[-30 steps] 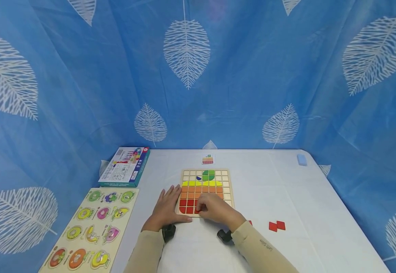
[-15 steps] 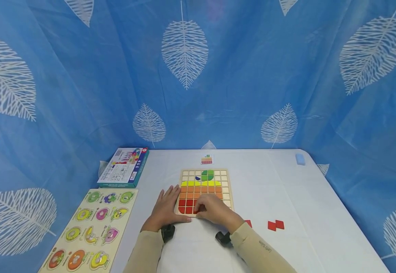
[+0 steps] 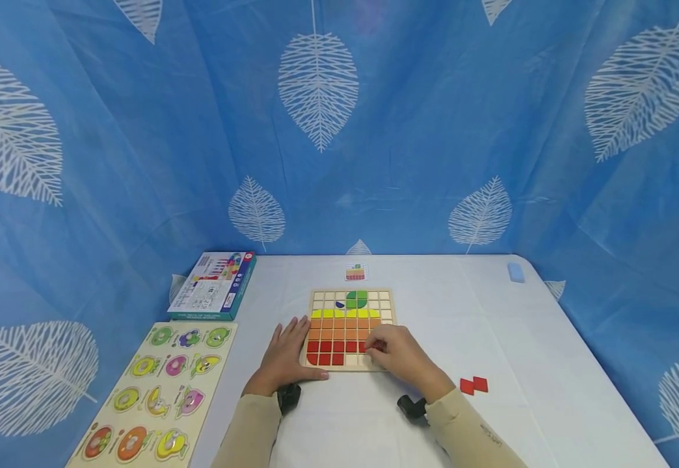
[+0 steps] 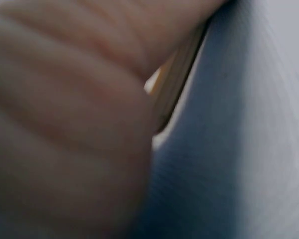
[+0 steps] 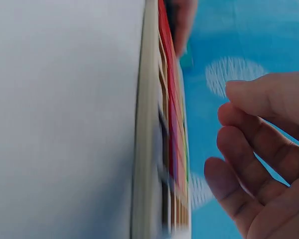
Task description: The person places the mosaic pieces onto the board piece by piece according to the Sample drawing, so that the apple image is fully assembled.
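My left hand (image 3: 285, 357) lies along the left edge of a wooden grid board (image 3: 385, 305), thumb stretched by its front edge. Up close, the left wrist view shows the hand (image 4: 74, 109) against the board's side. Red tiles (image 3: 324, 359), orange tiles (image 3: 345, 324), yellow tiles (image 3: 339, 314), green pieces (image 3: 357, 299) and a dark blue piece (image 3: 339, 304) fill part of the grid. Over the board's right front part hovers my right hand (image 3: 402, 356). In the right wrist view its bent fingers (image 5: 239, 144) show nothing between them.
Two loose red tiles (image 3: 473, 385) lie to the right. Behind the board sits a small pattern card (image 3: 355, 272). At left are a boxed game (image 3: 213, 286) and a fruit puzzle board (image 3: 152, 390). A light blue block (image 3: 516, 272) rests at the far right.
My right hand has left the front red row and moved right, uncovering a red tile third from the left. My left hand stays put. A loose red tile near my right wrist is now out of sight.
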`<action>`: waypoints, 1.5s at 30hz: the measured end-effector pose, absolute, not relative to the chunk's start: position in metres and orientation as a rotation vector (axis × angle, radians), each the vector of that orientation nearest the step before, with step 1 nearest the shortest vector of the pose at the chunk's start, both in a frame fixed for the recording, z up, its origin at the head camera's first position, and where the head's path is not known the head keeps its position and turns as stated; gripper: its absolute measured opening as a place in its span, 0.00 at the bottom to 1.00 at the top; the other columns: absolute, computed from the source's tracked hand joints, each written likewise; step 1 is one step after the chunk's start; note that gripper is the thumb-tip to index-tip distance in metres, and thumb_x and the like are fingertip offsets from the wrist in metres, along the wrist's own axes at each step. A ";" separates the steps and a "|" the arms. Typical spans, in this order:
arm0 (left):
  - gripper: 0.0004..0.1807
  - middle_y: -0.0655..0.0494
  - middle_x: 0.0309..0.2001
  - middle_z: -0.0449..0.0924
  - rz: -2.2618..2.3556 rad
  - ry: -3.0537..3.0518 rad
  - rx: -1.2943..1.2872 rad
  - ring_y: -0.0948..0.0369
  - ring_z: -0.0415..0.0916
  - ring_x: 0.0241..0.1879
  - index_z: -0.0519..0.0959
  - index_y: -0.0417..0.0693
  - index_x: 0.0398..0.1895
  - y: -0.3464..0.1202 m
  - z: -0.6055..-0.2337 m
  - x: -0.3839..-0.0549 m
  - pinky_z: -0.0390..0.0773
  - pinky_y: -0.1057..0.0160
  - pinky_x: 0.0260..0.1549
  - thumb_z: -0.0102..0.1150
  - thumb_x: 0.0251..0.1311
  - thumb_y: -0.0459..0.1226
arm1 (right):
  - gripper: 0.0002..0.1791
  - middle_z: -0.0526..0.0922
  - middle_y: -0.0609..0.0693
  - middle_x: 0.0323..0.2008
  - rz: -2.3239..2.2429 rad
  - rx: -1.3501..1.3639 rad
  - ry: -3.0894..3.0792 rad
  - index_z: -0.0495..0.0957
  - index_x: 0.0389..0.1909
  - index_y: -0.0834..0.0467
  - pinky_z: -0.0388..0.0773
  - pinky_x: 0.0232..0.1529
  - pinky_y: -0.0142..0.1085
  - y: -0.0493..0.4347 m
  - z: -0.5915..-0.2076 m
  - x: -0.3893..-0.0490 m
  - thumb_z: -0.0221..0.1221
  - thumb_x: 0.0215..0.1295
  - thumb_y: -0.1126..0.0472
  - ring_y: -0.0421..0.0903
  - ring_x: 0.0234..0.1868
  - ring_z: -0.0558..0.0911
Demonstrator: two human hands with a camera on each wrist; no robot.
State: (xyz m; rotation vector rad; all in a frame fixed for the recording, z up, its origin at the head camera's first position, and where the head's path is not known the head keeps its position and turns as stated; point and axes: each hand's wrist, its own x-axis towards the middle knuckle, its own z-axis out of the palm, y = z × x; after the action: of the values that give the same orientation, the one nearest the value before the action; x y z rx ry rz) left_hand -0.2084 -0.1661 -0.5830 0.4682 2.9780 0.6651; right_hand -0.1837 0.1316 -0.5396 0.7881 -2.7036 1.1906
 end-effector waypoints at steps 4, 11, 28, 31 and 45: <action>0.74 0.46 0.81 0.59 0.686 2.976 0.467 0.46 0.46 0.81 0.60 0.44 0.83 -0.166 -0.582 -0.208 0.38 0.38 0.77 0.78 0.34 0.72 | 0.07 0.84 0.38 0.38 1.143 0.647 -2.733 0.87 0.36 0.52 0.85 0.45 0.41 0.167 -0.538 -0.178 0.73 0.64 0.68 0.39 0.41 0.82; 0.74 0.46 0.81 0.58 0.702 2.963 0.458 0.46 0.46 0.81 0.60 0.43 0.83 -0.165 -0.578 -0.205 0.38 0.38 0.77 0.79 0.33 0.71 | 0.08 0.85 0.41 0.40 1.065 0.416 -2.762 0.88 0.39 0.55 0.85 0.47 0.48 0.233 -0.536 -0.163 0.74 0.62 0.68 0.46 0.43 0.83; 0.74 0.46 0.81 0.59 0.687 2.967 0.463 0.46 0.46 0.81 0.60 0.43 0.83 -0.165 -0.578 -0.205 0.38 0.38 0.77 0.78 0.34 0.71 | 0.25 0.81 0.42 0.45 1.206 0.239 -3.113 0.85 0.48 0.52 0.82 0.54 0.49 0.315 -0.539 -0.112 0.83 0.48 0.60 0.47 0.46 0.77; 0.74 0.46 0.81 0.59 0.689 2.964 0.461 0.46 0.46 0.81 0.60 0.44 0.83 -0.165 -0.579 -0.205 0.38 0.38 0.77 0.78 0.34 0.71 | 0.22 0.81 0.43 0.45 1.219 0.274 -3.112 0.84 0.47 0.52 0.81 0.56 0.50 0.315 -0.539 -0.109 0.80 0.52 0.64 0.48 0.47 0.77; 0.73 0.45 0.80 0.59 0.709 2.974 0.483 0.45 0.46 0.81 0.60 0.43 0.83 -0.165 -0.579 -0.204 0.38 0.37 0.77 0.78 0.34 0.70 | 0.16 0.83 0.43 0.38 1.197 0.250 -3.093 0.86 0.44 0.56 0.81 0.42 0.37 0.314 -0.538 -0.109 0.74 0.55 0.70 0.46 0.40 0.78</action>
State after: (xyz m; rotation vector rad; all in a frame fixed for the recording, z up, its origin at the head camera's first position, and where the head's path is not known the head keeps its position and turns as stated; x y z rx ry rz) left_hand -0.2045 -0.1653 -0.5792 0.4829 2.9736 0.7086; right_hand -0.1087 0.3139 -0.5377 0.2505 -3.0934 1.1966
